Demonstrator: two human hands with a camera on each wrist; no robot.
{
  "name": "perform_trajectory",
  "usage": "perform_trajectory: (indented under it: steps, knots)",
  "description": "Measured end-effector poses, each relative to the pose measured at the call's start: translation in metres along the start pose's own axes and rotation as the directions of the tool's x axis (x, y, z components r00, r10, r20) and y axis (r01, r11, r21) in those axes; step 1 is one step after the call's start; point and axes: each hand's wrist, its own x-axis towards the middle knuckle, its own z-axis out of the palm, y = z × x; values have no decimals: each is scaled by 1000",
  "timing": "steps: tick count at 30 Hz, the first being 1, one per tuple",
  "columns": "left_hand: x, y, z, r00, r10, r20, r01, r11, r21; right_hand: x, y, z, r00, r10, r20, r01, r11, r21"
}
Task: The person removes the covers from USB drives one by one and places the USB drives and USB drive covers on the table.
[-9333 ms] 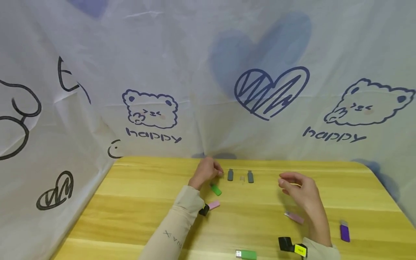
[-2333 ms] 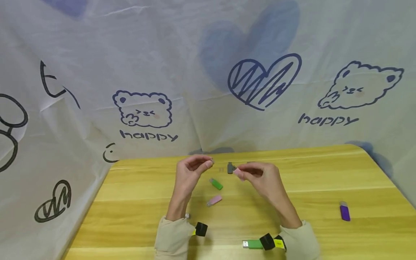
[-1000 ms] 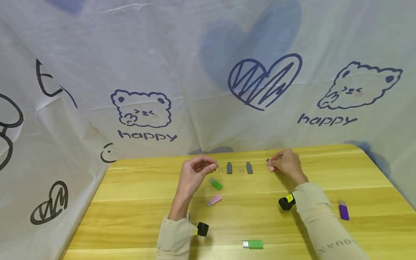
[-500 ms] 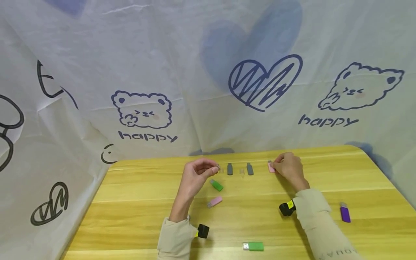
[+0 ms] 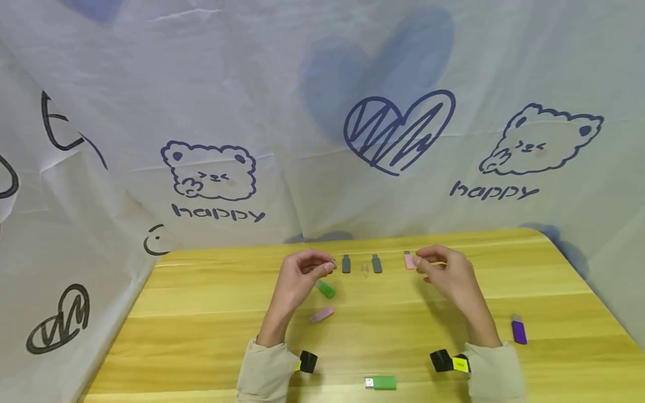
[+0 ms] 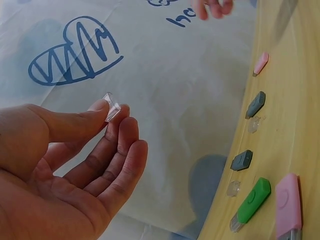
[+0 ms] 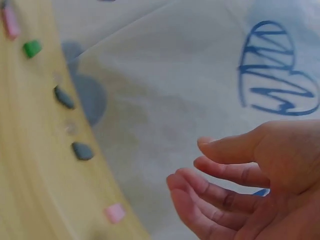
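Note:
My left hand (image 5: 302,277) is raised over the back of the table and pinches a small clear plastic cap (image 6: 113,108) between thumb and forefinger. At the back right, a pink USB stick (image 5: 409,261) lies uncapped with its plug toward the wall. Just right of it hovers my right hand (image 5: 450,274), fingers loosely bent and nothing in them. Two grey USB sticks (image 5: 377,264) lie between the hands, plugs also toward the wall. One loose clear cap (image 6: 254,124) lies between the grey sticks, and another clear cap (image 6: 233,188) lies beside the left one.
A green USB stick (image 5: 326,289) and a pink capped stick (image 5: 322,315) lie near my left hand. Another green stick (image 5: 381,383) is at the front, a purple stick (image 5: 519,330) at the right. A printed cloth (image 5: 302,112) hangs behind the table.
My right hand carried the pink USB stick to the back right, set it down beside the grey ones, then let go and drew back slightly. The left hand keeps its clear cap.

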Motion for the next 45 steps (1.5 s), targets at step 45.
perform_trajectory:
  steps: [45]
  knots:
    - [113, -41, 139, 945, -118, 306, -151, 670, 727, -54, 37, -123, 980, 176, -92, -170, 983, 69]
